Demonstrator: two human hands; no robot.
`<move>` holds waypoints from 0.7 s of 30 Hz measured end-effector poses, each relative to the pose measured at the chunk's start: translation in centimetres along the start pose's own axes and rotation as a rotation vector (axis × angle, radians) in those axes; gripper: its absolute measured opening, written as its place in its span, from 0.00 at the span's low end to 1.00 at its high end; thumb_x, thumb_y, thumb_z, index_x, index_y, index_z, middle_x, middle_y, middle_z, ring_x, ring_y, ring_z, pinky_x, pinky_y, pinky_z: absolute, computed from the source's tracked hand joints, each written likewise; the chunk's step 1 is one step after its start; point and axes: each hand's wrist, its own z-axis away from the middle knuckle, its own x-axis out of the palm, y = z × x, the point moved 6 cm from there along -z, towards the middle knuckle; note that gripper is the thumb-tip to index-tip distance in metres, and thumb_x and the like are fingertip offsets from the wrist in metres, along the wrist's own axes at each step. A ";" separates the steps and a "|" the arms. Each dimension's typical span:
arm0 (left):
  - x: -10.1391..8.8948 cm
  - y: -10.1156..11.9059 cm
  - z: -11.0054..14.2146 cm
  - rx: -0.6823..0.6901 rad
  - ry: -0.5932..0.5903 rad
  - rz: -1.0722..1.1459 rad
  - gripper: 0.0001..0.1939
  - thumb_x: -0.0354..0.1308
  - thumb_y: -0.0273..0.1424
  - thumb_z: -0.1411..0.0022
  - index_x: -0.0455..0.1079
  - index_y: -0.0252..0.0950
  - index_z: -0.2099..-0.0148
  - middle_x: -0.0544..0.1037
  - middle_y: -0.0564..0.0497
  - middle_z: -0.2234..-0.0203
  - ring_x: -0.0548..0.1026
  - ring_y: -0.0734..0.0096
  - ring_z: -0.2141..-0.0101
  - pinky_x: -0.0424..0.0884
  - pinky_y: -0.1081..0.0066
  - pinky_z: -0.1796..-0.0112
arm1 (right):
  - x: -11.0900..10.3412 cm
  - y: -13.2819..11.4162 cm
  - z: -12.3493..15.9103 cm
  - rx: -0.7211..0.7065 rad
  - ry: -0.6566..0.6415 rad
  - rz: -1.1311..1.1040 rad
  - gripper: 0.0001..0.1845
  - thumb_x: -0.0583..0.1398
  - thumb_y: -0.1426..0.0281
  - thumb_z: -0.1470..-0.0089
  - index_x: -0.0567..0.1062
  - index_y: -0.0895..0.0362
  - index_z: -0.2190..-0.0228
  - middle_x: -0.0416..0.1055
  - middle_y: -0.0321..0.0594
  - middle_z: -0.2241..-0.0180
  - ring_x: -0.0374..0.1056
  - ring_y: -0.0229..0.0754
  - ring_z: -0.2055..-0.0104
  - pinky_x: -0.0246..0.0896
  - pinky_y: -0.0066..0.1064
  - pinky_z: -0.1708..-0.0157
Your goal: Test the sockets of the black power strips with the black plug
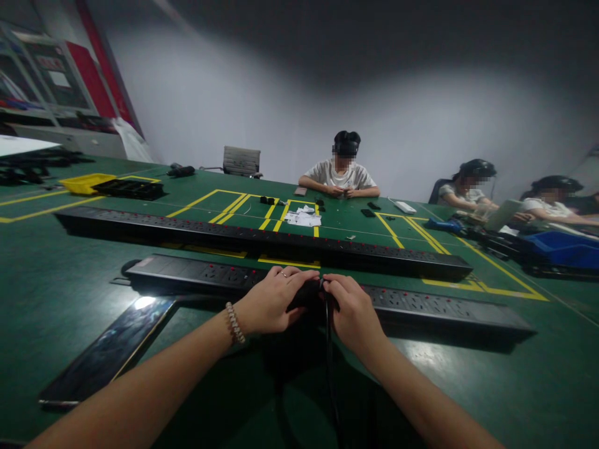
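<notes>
Both my hands meet over the nearer long black power strip [416,302]. My left hand [274,300], with a beaded bracelet at its wrist, is closed around a black chunky piece [305,295]; its exact kind is hard to make out. Fingers of my right hand [350,307] pinch a black cable [329,362] at the end of that piece, and the cable hangs down toward me. Behind them lies a second long power strip [262,239] with a row of red switches. Parts of the nearer strip are hidden by my hands.
A phone [110,352] lies at front left on the green table [468,380]. Farther off are a yellow tray [84,183], black trays [133,188], white papers [303,216] and a blue bin [561,247]. Several people sit across and at right, one person [340,174] straight ahead.
</notes>
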 end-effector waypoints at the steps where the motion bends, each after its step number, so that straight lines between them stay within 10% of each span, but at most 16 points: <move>1: 0.0 0.1 0.0 0.008 -0.004 -0.002 0.41 0.63 0.31 0.43 0.51 0.43 0.31 0.70 0.44 0.40 0.68 0.51 0.42 0.62 0.50 0.43 | 0.0 0.0 0.0 0.003 -0.004 -0.003 0.12 0.56 0.82 0.41 0.74 0.54 0.62 0.76 0.47 0.54 0.72 0.50 0.54 0.72 0.44 0.54; 21: 0.2 0.2 -0.7 0.025 -0.045 -0.014 0.41 0.62 0.33 0.42 0.49 0.41 0.30 0.69 0.42 0.39 0.69 0.49 0.43 0.63 0.48 0.44 | 0.1 0.1 -0.4 0.059 -0.063 -0.028 0.13 0.56 0.83 0.43 0.72 0.54 0.63 0.76 0.46 0.54 0.72 0.50 0.55 0.70 0.43 0.55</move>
